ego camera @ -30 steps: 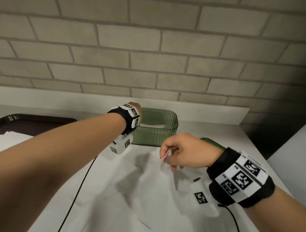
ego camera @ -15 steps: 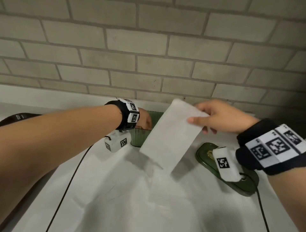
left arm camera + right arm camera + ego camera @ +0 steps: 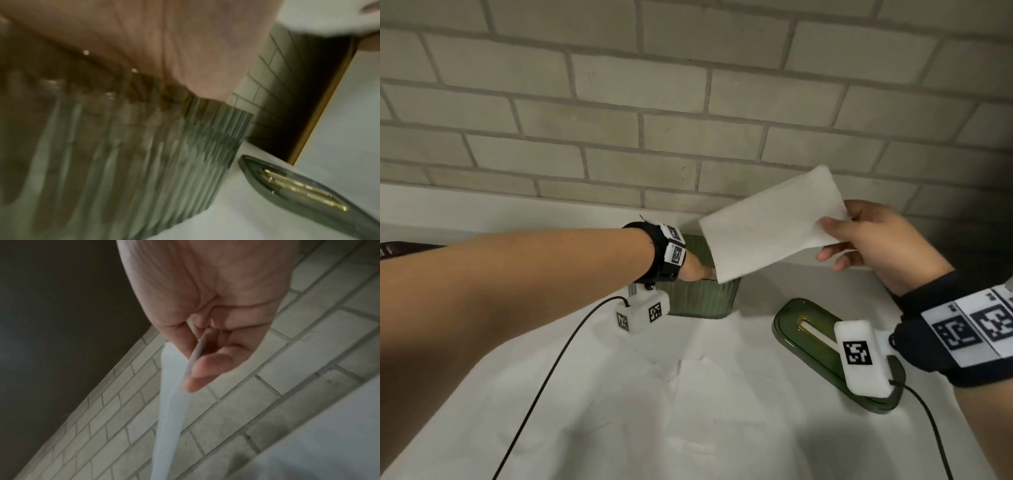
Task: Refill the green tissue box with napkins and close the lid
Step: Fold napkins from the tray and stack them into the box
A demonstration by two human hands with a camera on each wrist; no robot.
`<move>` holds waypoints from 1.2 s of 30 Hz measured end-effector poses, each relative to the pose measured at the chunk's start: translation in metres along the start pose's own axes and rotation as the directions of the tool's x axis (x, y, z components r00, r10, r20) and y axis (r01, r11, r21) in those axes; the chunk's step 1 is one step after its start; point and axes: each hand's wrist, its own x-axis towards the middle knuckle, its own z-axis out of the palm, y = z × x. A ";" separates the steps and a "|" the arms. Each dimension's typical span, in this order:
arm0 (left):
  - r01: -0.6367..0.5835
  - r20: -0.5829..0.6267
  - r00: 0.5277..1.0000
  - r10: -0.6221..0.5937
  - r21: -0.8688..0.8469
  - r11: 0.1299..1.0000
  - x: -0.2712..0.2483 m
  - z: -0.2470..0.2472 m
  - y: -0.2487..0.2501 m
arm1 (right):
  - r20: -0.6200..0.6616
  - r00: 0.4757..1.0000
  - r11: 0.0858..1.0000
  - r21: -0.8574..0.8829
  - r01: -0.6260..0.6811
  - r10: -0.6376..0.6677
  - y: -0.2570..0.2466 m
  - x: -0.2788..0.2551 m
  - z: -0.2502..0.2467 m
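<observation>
Green box (image 3: 702, 298) lidless; right hand (image 3: 873, 243) pinches napkin (image 3: 767, 229).

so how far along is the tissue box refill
Done: the oval green lid is off, lying on the white cloth to the right of the ribbed green tissue box. In hand: the right hand pinches a folded white napkin above the box, while the left hand rests at its rim. Left: napkin in, lid on.
</observation>
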 end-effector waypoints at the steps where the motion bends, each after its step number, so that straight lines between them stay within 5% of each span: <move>1: 0.012 0.037 0.999 -0.013 0.022 1.000 -0.006 -0.002 0.000 | -0.019 0.999 0.998 0.060 -0.025 0.026 0.003 0.002 0.000; 12: -0.222 0.158 0.958 0.239 -0.120 0.968 -0.038 -0.013 0.004 | -0.016 0.977 0.857 0.483 -0.179 0.213 0.034 0.022 0.030; 21: -0.167 0.127 0.969 0.212 -0.295 0.941 -0.034 -0.019 -0.002 | 0.002 0.989 0.894 0.428 -0.132 0.145 0.032 0.026 0.042; 36: -0.125 0.028 0.992 0.126 -0.035 0.991 -0.034 -0.017 -0.002 | 0.080 0.981 0.918 0.347 -0.192 0.174 0.044 0.026 0.053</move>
